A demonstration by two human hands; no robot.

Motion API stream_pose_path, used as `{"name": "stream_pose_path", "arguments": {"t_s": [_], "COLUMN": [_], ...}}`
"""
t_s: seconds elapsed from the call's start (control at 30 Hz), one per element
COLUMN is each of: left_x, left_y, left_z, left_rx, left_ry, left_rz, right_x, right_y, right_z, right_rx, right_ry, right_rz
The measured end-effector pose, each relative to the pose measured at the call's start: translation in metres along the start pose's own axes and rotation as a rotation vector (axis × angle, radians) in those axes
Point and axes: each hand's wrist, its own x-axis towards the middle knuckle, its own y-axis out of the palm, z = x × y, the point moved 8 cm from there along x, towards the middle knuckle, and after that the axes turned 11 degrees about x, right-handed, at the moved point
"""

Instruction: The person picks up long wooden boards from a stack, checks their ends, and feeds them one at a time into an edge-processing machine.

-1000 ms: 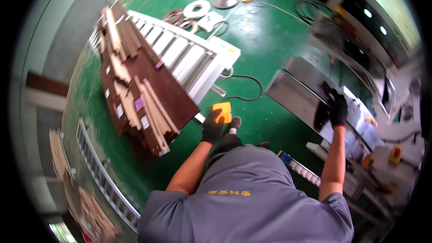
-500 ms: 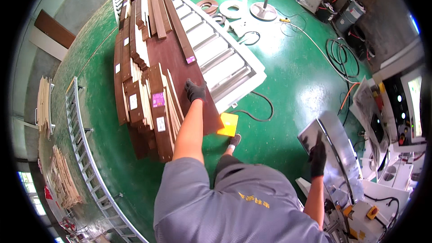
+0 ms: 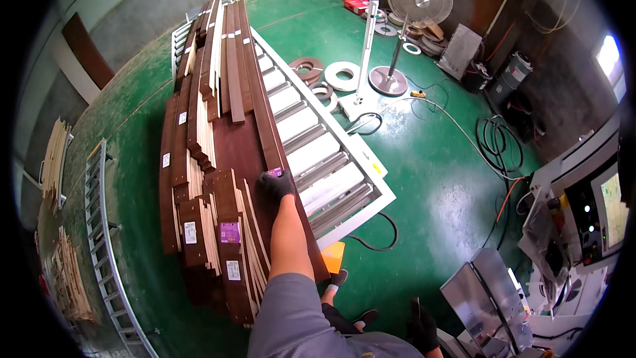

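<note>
My left hand (image 3: 275, 187), in a dark glove, is closed on the near end of a long brown board (image 3: 265, 134), partly covering its purple label. That board lies along the right side of a stack of brown boards (image 3: 192, 119), above a wide dark-red panel (image 3: 232, 142). Low in the view, my gloved right hand (image 3: 423, 329) is held away from the stack, left of a shiny metal plate on a machine (image 3: 480, 295). One of its fingers points up; its palm side is hidden, and I make out nothing held.
A roller conveyor (image 3: 381, 192) carries the stack. A yellow-orange block (image 3: 333, 256) sits by its near corner, close to my feet. Beyond stand a fan (image 3: 421, 0) and several ring-shaped rolls (image 3: 342, 76). A hose (image 3: 500, 146) lies at right, a metal rack (image 3: 99, 225) at left.
The view has tilted up, bringing the fan and back wall in. My left hand has moved from over the dark-red panel to the long board's labelled end. My right hand is lower, off the metal plate.
</note>
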Motion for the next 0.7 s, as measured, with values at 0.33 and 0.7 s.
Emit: {"name": "stream_pose_path", "arguments": {"t_s": [0.33, 0.7], "left_x": [-0.166, -0.339], "left_y": [-0.081, -0.246], "left_z": [0.088, 0.186], "left_rx": [0.117, 0.370], "left_ry": [-0.214, -0.086], "left_rz": [0.189, 0.334], "right_x": [-0.013, -0.045], "right_y": [-0.010, 0.017], "right_z": [0.047, 0.010], "right_rx": [0.169, 0.147], "right_ry": [-0.474, -0.367], "right_rz": [0.232, 0.513]}}
